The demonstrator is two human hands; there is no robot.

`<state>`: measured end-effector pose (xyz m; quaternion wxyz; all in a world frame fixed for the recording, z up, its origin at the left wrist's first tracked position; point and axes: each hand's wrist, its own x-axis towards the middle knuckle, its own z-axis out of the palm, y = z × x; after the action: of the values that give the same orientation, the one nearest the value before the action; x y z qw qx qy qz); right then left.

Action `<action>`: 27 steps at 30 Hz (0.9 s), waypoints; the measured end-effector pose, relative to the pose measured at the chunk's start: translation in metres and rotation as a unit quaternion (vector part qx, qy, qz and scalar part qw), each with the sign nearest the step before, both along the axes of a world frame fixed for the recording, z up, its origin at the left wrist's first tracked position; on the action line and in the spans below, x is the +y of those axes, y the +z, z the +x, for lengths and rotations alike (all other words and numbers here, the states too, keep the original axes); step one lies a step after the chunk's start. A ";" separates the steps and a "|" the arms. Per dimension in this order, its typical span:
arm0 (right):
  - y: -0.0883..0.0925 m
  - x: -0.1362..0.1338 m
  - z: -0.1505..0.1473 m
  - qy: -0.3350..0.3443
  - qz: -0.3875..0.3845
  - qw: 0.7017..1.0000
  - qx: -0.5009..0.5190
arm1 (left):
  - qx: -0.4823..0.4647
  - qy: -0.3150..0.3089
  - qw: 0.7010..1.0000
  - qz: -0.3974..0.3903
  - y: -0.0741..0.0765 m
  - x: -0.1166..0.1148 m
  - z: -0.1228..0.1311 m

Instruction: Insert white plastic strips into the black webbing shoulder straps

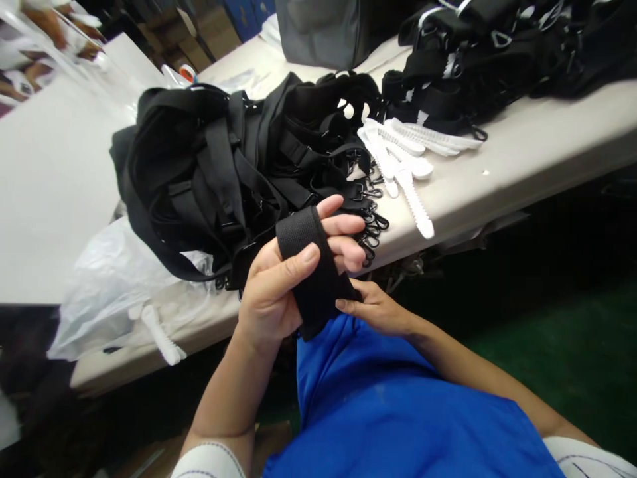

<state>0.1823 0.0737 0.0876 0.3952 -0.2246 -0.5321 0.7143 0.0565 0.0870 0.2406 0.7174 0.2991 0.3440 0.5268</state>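
Observation:
A wide black webbing strap (pixel 314 282) lies across the palm of my left hand (pixel 271 285). The thumb presses on it, while the other fingers reach out past its edge. Lower down, my right hand (pixel 381 307) pinches the same strap near its end, close to the blue apron (pixel 393 392). Just behind my hands, a heap of black straps (pixel 213 159) covers part of the table, with several black metal snap hooks (pixel 371 229) hanging at its right end.
White toothed plastic strips (pixel 398 156) lie right of the heap; another white strip (pixel 162 335) is on the left. A clear plastic bag (pixel 119 279) lies on the table (pixel 517 153). More black straps (pixel 478 66) and a dark grey bag (pixel 323 33) stand behind.

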 end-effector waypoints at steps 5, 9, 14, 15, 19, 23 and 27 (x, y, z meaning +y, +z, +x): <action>-0.020 0.009 -0.001 0.068 -0.039 0.997 -0.004 | -0.037 0.055 0.998 0.004 0.004 0.011 0.001; -0.028 0.008 -0.003 0.107 -0.083 0.990 0.038 | 0.018 0.043 0.996 0.073 0.005 0.019 0.006; -0.028 0.003 -0.001 0.181 -0.160 0.967 0.084 | 0.131 0.007 0.977 0.168 -0.008 0.035 0.002; -0.029 0.003 0.000 0.182 -0.172 0.964 0.089 | 0.141 0.016 0.974 0.176 -0.011 0.039 -0.002; -0.037 0.003 0.011 0.176 -0.190 0.961 0.096 | 0.150 0.022 0.977 0.149 -0.012 0.048 -0.021; -0.042 0.002 0.019 0.190 -0.192 0.960 0.073 | 0.155 0.048 0.975 0.149 -0.007 0.050 -0.035; -0.046 -0.007 0.015 0.224 -0.218 0.943 0.113 | 0.167 0.096 0.963 0.191 -0.015 0.053 -0.036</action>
<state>0.1970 0.0668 0.0416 0.2236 -0.0977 -0.3520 0.9036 0.0204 0.1398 0.2256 0.5255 0.4800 0.3789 0.5916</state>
